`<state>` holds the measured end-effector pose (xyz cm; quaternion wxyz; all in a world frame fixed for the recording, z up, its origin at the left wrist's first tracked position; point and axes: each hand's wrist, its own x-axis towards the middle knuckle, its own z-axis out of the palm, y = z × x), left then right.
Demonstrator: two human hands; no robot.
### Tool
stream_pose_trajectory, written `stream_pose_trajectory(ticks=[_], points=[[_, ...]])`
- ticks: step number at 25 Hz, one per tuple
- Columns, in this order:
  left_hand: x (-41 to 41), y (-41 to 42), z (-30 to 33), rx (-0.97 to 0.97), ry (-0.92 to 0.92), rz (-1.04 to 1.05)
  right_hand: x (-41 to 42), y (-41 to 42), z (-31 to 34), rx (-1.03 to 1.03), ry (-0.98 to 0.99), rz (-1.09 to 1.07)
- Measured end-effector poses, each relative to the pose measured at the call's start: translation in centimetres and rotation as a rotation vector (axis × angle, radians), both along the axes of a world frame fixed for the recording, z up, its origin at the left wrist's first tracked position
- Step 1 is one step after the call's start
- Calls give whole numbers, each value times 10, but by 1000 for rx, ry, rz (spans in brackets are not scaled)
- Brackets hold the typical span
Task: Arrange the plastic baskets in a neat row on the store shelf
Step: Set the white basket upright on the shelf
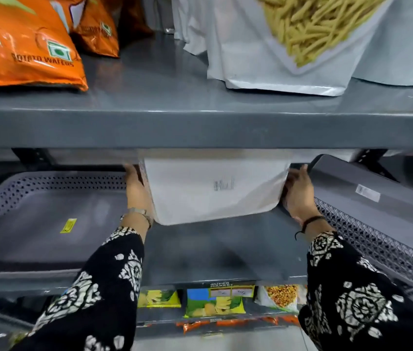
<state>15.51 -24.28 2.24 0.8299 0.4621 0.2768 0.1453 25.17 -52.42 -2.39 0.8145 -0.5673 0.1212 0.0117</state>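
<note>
A white plastic basket (213, 191) stands upside-down or on edge in the middle of the grey shelf (200, 254), its top hidden under the shelf above. My left hand (135, 191) grips its left side and my right hand (299, 193) grips its right side. A grey perforated basket (43, 224) lies flat to the left. Another grey lattice basket (372, 214) leans tilted at the right, bottom up, with a barcode label.
The upper shelf (200, 127) overhangs close above the baskets. It carries orange wafer bags (17, 44) and white snack pouches (289, 46). Snack packets (213, 302) fill the shelf below. Bare shelf surface shows in front of the white basket.
</note>
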Motion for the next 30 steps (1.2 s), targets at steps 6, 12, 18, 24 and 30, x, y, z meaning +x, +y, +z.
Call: stream_pose_trajectory(ticks=[6,12,18,24,30], points=[[-4,25,-4,-179,29,-159,-28,-21,6,149,65,235],[-14,36,-22,62,225,-398,-37,-41,-4,-128,177,352],[-13,42,-53,192,412,-435,-44,-42,-23,-496,44,479],[-8,29,-61,380,399,-343,-43,-30,-29,-674,9,363],[8,-17,-32,1356,354,-243,-44,-44,-5,-1016,-150,160]])
